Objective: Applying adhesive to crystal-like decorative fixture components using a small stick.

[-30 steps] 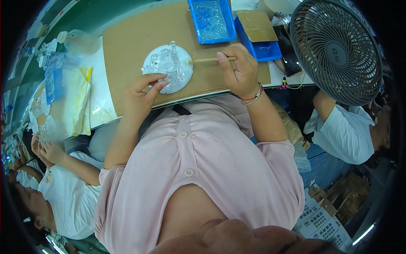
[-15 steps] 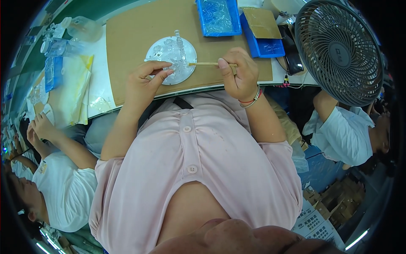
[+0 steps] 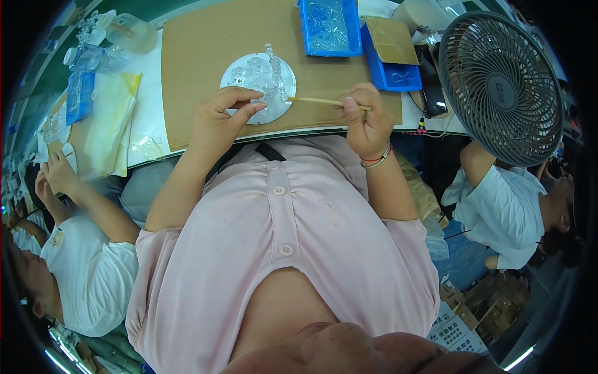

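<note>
A round white plate [image 3: 232, 76] lies on the brown cardboard with several clear plastic pieces on it. Along its right part stands or lies a clear knobbly stem [image 3: 275, 67]; which of the two, I cannot tell. My left hand [image 3: 225, 118] is at the plate's lower left, thumb and forefinger closed towards each other; anything tiny or clear between them is too hard to make out. My right hand [image 3: 369, 118] grips a thin wooden stick [image 3: 321, 101] near its right end. The stick's other tip reaches over the plate's right edge, close to the clear stem.
Two blue trays [image 3: 330, 53] [image 3: 402, 80] stand at the back right, one partly under a cardboard flap [image 3: 391, 40]. A grey fan [image 3: 501, 90] is at the right. Plastic bottles [image 3: 93, 59] and a yellowish sheet [image 3: 112, 118] lie left. People sit at both sides.
My right hand has moved slightly right and nearer to me, and the stick now slants more. The left hand keeps its pinch over the plate. The whole view has shifted slightly.
</note>
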`<state>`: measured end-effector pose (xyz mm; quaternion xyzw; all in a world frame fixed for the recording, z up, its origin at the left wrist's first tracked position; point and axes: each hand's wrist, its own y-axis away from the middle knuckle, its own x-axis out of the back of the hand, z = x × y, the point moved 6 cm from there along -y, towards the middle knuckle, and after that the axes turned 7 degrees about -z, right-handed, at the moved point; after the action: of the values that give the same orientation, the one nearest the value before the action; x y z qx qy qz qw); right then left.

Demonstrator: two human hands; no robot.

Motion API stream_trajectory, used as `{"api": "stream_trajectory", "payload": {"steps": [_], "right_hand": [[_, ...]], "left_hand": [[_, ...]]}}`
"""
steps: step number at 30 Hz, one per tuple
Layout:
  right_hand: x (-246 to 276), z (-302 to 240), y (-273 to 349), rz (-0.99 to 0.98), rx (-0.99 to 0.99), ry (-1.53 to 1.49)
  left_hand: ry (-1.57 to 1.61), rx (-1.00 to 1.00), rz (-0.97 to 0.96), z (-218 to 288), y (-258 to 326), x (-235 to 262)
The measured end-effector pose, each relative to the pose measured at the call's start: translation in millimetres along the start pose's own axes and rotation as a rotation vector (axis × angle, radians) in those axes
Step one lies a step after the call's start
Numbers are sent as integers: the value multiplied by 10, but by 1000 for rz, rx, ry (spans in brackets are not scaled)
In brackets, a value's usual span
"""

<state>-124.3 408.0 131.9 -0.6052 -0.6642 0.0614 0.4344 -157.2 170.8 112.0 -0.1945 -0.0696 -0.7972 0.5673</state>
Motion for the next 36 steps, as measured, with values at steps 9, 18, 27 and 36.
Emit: {"api": "stream_trajectory", "payload": {"steps": [9, 18, 27, 36], "right_hand": [[19, -79, -69, 0, 44, 104], [-23, -191, -89, -25, 73, 104], [-200, -395, -63, -158, 122, -49], [1, -71, -152, 54, -22, 125]], "left_hand": [[-15, -40, 1, -15, -5, -29], [-44, 15, -54, -8, -4, -39], [-45, 8, -45, 15, -13, -41], [-78, -22, -56, 32, -26, -44]]}}
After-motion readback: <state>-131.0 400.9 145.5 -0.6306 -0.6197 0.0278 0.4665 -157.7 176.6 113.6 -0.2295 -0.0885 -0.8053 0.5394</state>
